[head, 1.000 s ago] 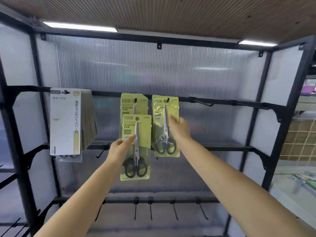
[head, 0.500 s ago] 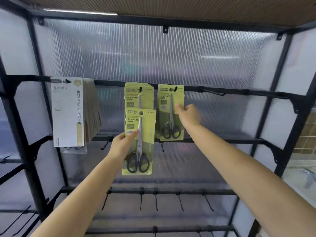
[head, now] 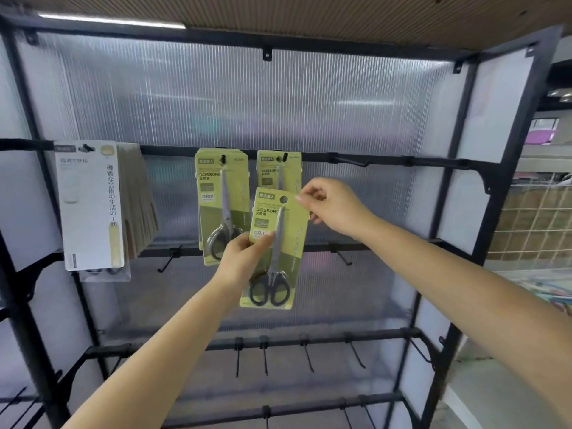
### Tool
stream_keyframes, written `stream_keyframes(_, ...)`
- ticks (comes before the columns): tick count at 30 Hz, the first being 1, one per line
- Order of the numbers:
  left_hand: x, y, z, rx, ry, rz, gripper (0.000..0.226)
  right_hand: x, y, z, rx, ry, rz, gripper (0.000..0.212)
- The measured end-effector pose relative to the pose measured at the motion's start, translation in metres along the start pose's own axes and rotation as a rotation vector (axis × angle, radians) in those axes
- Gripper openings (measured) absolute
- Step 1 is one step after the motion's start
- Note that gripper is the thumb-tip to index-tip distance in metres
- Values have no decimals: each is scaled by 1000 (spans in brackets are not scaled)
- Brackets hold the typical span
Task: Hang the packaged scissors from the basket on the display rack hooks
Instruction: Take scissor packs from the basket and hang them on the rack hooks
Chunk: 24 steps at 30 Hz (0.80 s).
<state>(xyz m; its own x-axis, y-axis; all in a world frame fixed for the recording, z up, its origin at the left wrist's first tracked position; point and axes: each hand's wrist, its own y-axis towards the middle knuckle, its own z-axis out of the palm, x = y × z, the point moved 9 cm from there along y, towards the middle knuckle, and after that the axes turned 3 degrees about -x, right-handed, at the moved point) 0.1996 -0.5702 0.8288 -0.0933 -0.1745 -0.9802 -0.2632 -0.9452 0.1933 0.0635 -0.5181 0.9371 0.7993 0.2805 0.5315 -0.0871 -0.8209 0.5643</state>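
Left hand [head: 244, 258] grips a green scissors pack [head: 275, 246] at its lower-left edge, thumb laid across the card face, fingers curled behind. Right hand [head: 334, 209] pinches the same pack's upper-right corner between thumb and forefinger, the remaining fingers loosely curled. Held by both hands, the pack sits slightly tilted in front of the display rack [head: 464, 212], its round hang hole below the top rail and not on any hook. It overlaps the lower part of a second scissors pack [head: 278, 168] already hanging from the top rail. To the left of that, a further stack of scissors packs [head: 221, 193] hangs on its own hook. Farther left on the same rail hangs a thick bundle of white cards [head: 89, 205]. To the right, an empty hook [head: 349, 159] projects from the rail. Lower rails carry more bare hooks [head: 266, 357].
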Motion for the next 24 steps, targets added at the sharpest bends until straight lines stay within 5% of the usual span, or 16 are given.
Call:
stream_keyframes(5, 11, -1, -3, 22, 77, 4, 16, 24, 17, -26, -72, -108, -112, 11)
stream_keyframes(24, 13, 51, -12, -139, 249, 8, 24, 7, 74, -26, -269, -282, -72, 17)
